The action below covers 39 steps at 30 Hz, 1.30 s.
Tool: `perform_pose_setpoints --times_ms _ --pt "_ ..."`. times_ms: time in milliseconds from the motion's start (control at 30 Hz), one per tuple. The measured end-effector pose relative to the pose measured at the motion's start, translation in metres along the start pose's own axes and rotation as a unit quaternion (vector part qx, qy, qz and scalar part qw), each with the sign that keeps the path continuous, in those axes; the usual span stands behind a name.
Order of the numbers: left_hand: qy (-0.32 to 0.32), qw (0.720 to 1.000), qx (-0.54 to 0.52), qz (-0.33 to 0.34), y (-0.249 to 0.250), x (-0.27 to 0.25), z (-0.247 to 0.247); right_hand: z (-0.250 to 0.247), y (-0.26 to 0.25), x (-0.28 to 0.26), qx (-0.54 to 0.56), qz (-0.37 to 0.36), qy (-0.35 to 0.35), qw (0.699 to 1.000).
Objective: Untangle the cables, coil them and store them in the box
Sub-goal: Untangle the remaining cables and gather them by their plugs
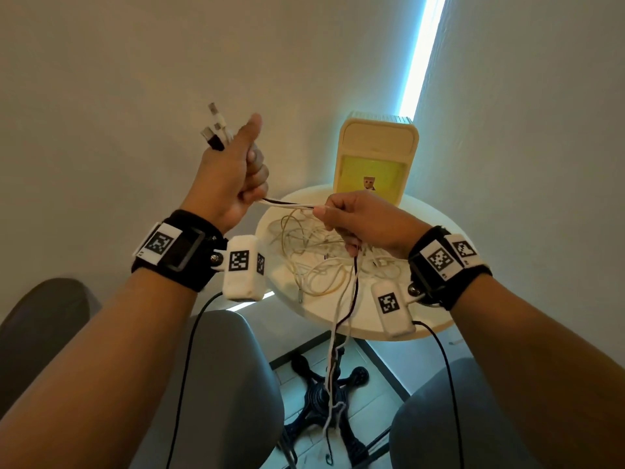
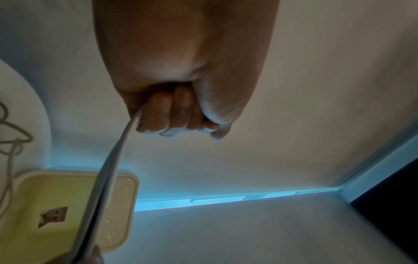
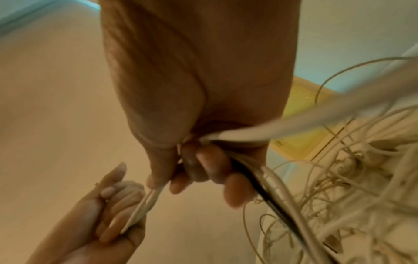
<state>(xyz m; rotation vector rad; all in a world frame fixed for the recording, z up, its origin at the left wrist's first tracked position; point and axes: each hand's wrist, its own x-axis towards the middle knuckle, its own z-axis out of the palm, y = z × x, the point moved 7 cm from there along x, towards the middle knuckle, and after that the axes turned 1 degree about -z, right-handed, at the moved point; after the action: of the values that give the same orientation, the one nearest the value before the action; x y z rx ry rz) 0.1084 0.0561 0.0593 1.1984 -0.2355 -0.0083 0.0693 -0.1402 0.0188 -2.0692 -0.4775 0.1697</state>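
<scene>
Two cables: one white point(image 1: 287, 205), one black point(image 1: 355, 282), stretched side by side between the hands, then hanging past the table's near edge towards the floor
Plugs point(image 1: 214, 128): several cable ends, white and one dark, sticking up out of the left fist
Left hand point(image 1: 233, 177): raised left of the table, fingers curled round the cables, thumb pointing up; in the left wrist view the white cable leaves the fist by the little finger
Right hand point(image 1: 365, 221): over the table, thumb and forefinger pinching the two cables, other fingers curled round them where they drop down
Tangle point(image 1: 314, 252): thin cream wires in loose loops on the middle of the table, under the right hand
Box point(image 1: 373, 164): cream with a yellow inside, standing at the table's far edge against the wall
Table point(image 1: 436, 330): round, white, on a black metal foot point(image 1: 318, 397)
Wrists: black bands with printed markers and white camera pods
</scene>
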Motion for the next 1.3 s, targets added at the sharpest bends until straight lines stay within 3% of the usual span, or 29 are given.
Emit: perform_pose_setpoints --times_ms 67,167,233,333,433,533,667,733,867,1100,1300 --pt "0.03 0.999 0.023 -0.004 -0.006 0.001 -0.004 0.0 0.008 -0.005 -0.034 0.017 -0.033 0.999" --pt "0.039 0.998 0.047 -0.026 -0.018 -0.002 0.006 -0.003 0.008 -0.008 -0.192 0.027 -0.052 0.98" --pt "0.013 0.996 0.076 -0.036 -0.026 -0.007 0.022 -0.018 -0.007 -0.005 -0.167 0.006 0.034 0.985" --pt "-0.02 0.991 0.126 -0.046 -0.04 -0.016 0.046 -0.039 -0.054 -0.004 -0.063 -0.095 0.167 0.979" --pt "-0.052 0.987 0.146 -0.048 -0.046 -0.022 0.063 -0.033 -0.091 -0.005 -0.055 -0.143 0.146 0.977" --pt "-0.083 0.98 0.177 -0.023 -0.042 -0.023 0.073 -0.017 -0.1 -0.004 -0.176 -0.147 0.11 0.967" --pt "-0.059 0.975 0.214 0.012 -0.035 -0.023 0.079 -0.008 -0.096 -0.005 -0.218 -0.164 0.107 0.956" --pt "-0.051 0.972 0.23 0.021 -0.031 -0.023 0.081 -0.013 -0.1 -0.008 -0.22 -0.186 0.134 0.948" --pt "-0.051 0.984 0.169 0.003 -0.018 -0.022 0.079 -0.04 -0.1 -0.015 -0.131 -0.227 0.257 0.93" --pt "-0.1 0.968 0.224 -0.047 -0.031 -0.02 0.082 -0.039 -0.098 -0.012 -0.18 -0.245 0.245 0.921" --pt "-0.086 0.979 0.181 -0.048 -0.036 -0.018 0.081 -0.024 -0.097 -0.01 -0.195 -0.23 0.158 0.94"
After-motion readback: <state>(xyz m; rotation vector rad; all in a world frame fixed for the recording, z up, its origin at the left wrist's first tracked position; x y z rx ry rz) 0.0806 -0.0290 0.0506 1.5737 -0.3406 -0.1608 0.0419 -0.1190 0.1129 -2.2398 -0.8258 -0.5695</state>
